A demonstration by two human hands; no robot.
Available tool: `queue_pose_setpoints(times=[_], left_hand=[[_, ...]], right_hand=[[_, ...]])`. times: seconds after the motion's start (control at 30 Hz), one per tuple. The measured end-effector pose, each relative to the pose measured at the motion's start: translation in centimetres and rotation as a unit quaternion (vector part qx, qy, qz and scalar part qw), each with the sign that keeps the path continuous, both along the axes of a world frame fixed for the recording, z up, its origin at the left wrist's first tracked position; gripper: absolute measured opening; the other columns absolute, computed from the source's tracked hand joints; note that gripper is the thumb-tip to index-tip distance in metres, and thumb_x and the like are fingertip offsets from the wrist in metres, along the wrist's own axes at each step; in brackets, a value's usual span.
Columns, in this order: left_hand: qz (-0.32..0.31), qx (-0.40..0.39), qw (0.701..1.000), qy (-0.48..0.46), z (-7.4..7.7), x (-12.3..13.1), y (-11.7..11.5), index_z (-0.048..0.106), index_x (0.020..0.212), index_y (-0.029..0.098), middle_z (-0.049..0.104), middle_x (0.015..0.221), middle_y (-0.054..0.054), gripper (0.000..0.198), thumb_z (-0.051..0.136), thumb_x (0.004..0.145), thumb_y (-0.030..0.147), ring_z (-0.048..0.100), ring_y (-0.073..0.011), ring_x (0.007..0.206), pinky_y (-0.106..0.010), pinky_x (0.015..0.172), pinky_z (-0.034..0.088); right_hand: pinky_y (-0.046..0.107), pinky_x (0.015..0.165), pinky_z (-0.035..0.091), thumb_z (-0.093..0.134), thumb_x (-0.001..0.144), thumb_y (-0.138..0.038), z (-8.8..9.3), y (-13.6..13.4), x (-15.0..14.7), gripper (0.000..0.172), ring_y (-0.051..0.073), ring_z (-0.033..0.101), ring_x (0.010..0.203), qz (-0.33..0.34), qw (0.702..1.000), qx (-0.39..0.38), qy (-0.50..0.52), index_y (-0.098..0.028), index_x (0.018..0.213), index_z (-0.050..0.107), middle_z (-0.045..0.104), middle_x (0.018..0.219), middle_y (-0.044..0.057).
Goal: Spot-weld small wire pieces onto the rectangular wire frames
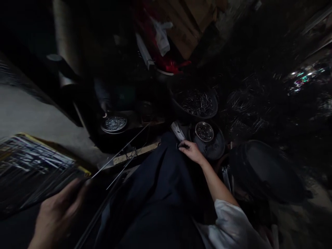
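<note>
Left hand (61, 207), blurred, has its fingers closed around one end of a thin rod (114, 157), which slants up and away past the dark machine's dish (114, 123). Over to the right hand (190, 151): thumb and fingers narrow, at the knee (169, 147), whether gripping anything I can't tell. Just beyond it sits a bowl (204, 131) of metal bits; the crate (46, 155) lies far left.

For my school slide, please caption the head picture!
Left hand holding a thin rod, right hand at one knee near a silvery bowl.
</note>
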State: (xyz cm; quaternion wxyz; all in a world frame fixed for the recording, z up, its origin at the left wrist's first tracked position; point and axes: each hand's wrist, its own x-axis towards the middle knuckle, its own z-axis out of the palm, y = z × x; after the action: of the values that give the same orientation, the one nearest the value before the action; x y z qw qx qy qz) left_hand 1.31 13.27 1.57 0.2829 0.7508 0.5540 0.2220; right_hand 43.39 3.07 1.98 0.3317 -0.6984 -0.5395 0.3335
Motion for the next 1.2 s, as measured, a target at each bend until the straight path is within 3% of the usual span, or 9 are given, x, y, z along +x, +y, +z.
queue_pose_setpoints(times=[0.2,0.43,0.6,0.73,0.87,0.93,1.0,1.1,1.2], left_hand=[[-0.003,-0.031,0.998,-0.047,1.8,1.0,-0.2,0.064,0.079,0.022,0.069,0.061,-0.002,0.026,0.054,0.075,0.045,0.062,-0.0185,0.049,-0.024,0.048,0.043],[-0.023,0.0,0.998,-0.063,1.5,0.7,-0.5,0.058,0.073,0.022,0.062,0.059,0.002,0.019,0.052,0.082,0.038,0.054,-0.0128,0.046,-0.021,0.05,0.038],[-0.036,0.012,0.997,-0.062,1.2,0.2,0.1,0.054,0.069,0.021,0.048,0.05,0.005,0.02,0.053,0.084,0.035,0.044,-0.0105,0.043,-0.021,0.049,0.033],[-0.048,0.004,0.996,-0.074,1.1,-0.1,0.6,0.053,0.069,0.02,0.049,0.053,0.004,0.024,0.05,0.088,0.035,0.047,-0.0114,0.046,-0.023,0.052,0.034],[-0.048,0.017,0.996,-0.079,1.0,-0.4,1.1,0.05,0.067,0.021,0.045,0.052,0.004,0.028,0.049,0.089,0.038,0.045,-0.0117,0.045,-0.025,0.052,0.032],[-0.046,0.029,0.995,-0.082,0.9,-0.5,1.2,0.048,0.067,0.021,0.043,0.052,0.005,0.028,0.047,0.09,0.039,0.044,-0.0119,0.045,-0.025,0.051,0.031],[-0.044,0.042,0.994,-0.086,0.9,-0.6,1.2,0.048,0.068,0.021,0.044,0.052,0.005,0.029,0.045,0.09,0.039,0.045,-0.0121,0.045,-0.025,0.051,0.032],[-0.039,0.059,0.993,-0.09,1.1,-0.7,1.1,0.05,0.069,0.021,0.046,0.054,0.004,0.028,0.045,0.091,0.037,0.047,-0.0122,0.046,-0.025,0.052,0.032],[-0.036,0.074,0.992,-0.091,1.1,-1.1,0.9,0.05,0.068,0.021,0.045,0.053,0.004,0.028,0.046,0.092,0.035,0.046,-0.0118,0.045,-0.025,0.051,0.032]], right_hand=[[0.031,0.091,0.046,0.058,0.094,-0.026,1.6,-0.1,-2.4,0.015,0.02,0.059,0.099,0.017,0.968,0.038,-0.246,-0.021,0.095,0.072,0.061,0.101,0.007],[0.031,0.085,0.049,0.057,0.095,-0.024,1.2,-0.1,-5.0,0.018,0.021,0.06,0.096,-0.004,0.942,-0.015,-0.336,-0.021,0.108,0.069,0.061,0.105,0.009],[0.028,0.073,0.048,0.046,0.097,-0.019,1.9,0.5,-6.3,0.039,0.023,0.058,0.101,0.076,0.892,-0.057,-0.442,-0.031,0.133,0.058,0.063,0.107,0.009],[0.029,0.073,0.047,0.044,0.095,-0.014,2.6,0.8,-6.6,0.036,0.023,0.061,0.095,0.128,0.872,-0.081,-0.466,-0.027,0.121,0.067,0.066,0.103,0.01],[0.033,0.078,0.05,0.053,0.093,-0.019,3.3,1.5,-5.6,0.019,0.024,0.067,0.087,0.074,0.938,-0.041,-0.337,-0.021,0.098,0.072,0.071,0.093,0.009],[0.033,0.073,0.053,0.059,0.091,-0.028,3.4,2.7,-5.5,0.014,0.023,0.07,0.079,0.011,0.982,-0.014,-0.189,-0.02,0.09,0.071,0.072,0.084,0.007],[0.03,0.063,0.055,0.066,0.086,-0.04,3.0,4.5,-6.4,0.02,0.023,0.072,0.071,-0.059,0.998,0.001,-0.014,-0.019,0.084,0.067,0.072,0.078,0.006],[0.025,0.053,0.054,0.077,0.072,-0.051,1.4,8.3,-9.8,0.038,0.022,0.073,0.068,-0.124,0.969,0.017,0.214,-0.018,0.081,0.059,0.072,0.078,0.006],[0.021,0.052,0.054,0.08,0.069,-0.049,-0.2,12.2,-14.3,0.041,0.019,0.073,0.069,-0.149,0.92,0.026,0.361,-0.019,0.08,0.054,0.074,0.079,0.005]])
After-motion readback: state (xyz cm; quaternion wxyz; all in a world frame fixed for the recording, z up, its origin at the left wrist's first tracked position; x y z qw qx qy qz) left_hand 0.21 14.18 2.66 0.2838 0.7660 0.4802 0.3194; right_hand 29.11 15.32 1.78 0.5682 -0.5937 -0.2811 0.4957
